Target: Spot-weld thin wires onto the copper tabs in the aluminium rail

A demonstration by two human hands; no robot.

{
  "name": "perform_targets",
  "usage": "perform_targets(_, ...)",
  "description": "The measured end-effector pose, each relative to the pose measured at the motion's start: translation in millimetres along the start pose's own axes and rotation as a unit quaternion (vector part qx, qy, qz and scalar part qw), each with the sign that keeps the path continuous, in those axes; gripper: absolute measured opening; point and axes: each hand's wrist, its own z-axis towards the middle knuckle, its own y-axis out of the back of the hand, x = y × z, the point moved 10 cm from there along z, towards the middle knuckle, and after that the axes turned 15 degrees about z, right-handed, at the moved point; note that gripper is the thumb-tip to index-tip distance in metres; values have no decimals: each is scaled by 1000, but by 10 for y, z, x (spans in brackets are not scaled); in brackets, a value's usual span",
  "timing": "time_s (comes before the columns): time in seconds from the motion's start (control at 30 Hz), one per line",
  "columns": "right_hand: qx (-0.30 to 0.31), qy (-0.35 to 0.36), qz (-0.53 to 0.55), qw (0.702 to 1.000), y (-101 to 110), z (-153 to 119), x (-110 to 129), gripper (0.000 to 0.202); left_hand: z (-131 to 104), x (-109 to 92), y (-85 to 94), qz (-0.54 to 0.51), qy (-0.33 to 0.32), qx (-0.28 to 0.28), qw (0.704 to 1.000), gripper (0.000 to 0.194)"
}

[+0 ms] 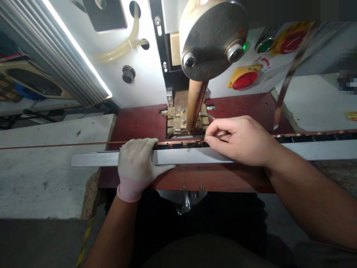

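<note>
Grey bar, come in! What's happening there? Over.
Gloved left hand lies across grey bar. Bare right hand pinches thin dark piece beside coppery strip. Machine's coppery rod close behind strip.

A workshop, by the look of it. Behind the back edge of the dark red surface [237,109] stands a white machine [150,87] with a heavy metal head [213,44], plastic tubes [111,56], a red stop button [292,42] and a red-and-yellow switch [245,80]. Beyond the left edge lies a worn board [50,175], its near corner broken. The left hand [136,158] wears a work glove [136,171].
</note>
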Motion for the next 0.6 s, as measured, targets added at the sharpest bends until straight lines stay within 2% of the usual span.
perform_targets(0.07, 11, 24, 30, 999, -26, -10, 51, 15, 5, -18, 3, 3, -3, -10, 1000, 79)
perform_targets(0.17, -20, 40, -16, 999, -7, 0, 81, 13, 18, -51, -11, 2, -6, -16, 1000, 80)
perform_targets(0.33, -32, 46, -92, 994, -89, 29, 103, 17, 39, -176, -13, 2, -3, -27, 1000, 83)
perform_targets(0.47, -16, 38, -127, 991, -190, 29, 91, 22, 47, -279, 45, -4, 6, -47, 999, 76)
perform_targets(0.6, -28, 30, -145, 989, -193, 18, 59, 23, 51, -307, 51, -7, 3, -48, 999, 72)
